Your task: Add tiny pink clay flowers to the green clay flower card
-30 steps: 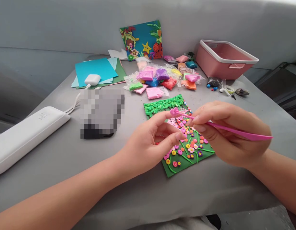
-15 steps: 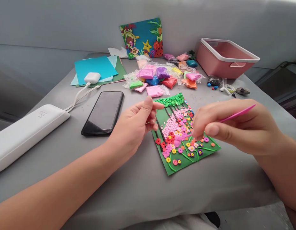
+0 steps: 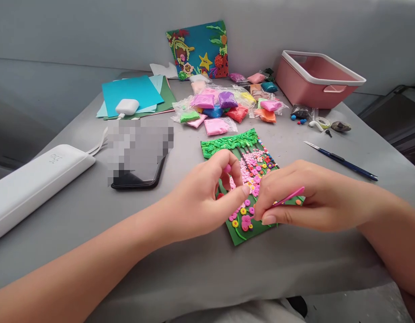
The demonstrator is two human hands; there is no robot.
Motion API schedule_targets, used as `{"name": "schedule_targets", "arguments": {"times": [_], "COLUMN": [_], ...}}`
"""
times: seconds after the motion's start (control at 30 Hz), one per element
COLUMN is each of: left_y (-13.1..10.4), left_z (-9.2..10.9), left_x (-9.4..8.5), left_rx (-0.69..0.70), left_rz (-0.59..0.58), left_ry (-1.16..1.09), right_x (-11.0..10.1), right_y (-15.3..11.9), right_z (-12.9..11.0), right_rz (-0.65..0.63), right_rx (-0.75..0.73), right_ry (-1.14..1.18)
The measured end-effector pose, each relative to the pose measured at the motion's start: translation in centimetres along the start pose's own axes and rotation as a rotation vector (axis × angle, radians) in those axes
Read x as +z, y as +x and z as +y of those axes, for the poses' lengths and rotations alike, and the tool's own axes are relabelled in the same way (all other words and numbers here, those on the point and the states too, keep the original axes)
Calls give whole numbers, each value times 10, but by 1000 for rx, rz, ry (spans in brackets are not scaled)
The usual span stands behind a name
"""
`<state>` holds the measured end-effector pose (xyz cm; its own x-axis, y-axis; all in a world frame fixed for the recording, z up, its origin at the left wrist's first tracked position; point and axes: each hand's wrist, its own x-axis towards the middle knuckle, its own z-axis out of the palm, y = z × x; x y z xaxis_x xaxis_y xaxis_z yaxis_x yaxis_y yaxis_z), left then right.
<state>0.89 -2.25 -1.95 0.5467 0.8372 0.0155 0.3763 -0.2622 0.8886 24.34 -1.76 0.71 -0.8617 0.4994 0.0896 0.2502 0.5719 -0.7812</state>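
Note:
My right hand (image 3: 308,202) pinches a slim pink clay tool (image 3: 291,196) between thumb and fingers. The tool's tip meets a pink clay flower (image 3: 246,222) low on a green card picture (image 3: 237,237). Small clay flowers in pink, yellow, red and purple cover the picture, below a band of green clay leaves (image 3: 229,143). Over the picture's left side, my left hand (image 3: 204,197) has its fingers curled round a small lump of pink clay (image 3: 226,168). Both hands hide parts of the card.
A phone (image 3: 140,177), partly pixelated, and a white power bank (image 3: 42,188) lie to the left. Behind are coloured paper (image 3: 130,92), bagged clay (image 3: 216,127) and an undersea clay picture (image 3: 197,49). A pink basket (image 3: 315,87) and dark tweezers (image 3: 342,161) are at right.
My left hand has moved right, over the picture. My right hand has moved left, bringing the tool tip down to the lower flowers. The tweezers have come into sight.

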Motion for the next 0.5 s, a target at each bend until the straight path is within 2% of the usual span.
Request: {"name": "schedule_targets", "arguments": {"times": [0.1, 0.17, 0.33, 0.5], "left_y": [-4, -6, -7, -7], "left_z": [3, 5, 7, 6], "left_x": [-10, -16, -20, -16], "left_rx": [-9, -7, -35, -55], "left_rz": [-191, -257, -342, -363], "left_ry": [158, 189, 231, 220], "right_x": [4, 5, 5, 5], "right_y": [1, 2, 2, 2], "right_z": [2, 3, 4, 5], "right_rz": [2, -2, 0, -18], "right_rx": [-2, 0, -15, -34], "right_ry": [3, 3, -1, -29]}}
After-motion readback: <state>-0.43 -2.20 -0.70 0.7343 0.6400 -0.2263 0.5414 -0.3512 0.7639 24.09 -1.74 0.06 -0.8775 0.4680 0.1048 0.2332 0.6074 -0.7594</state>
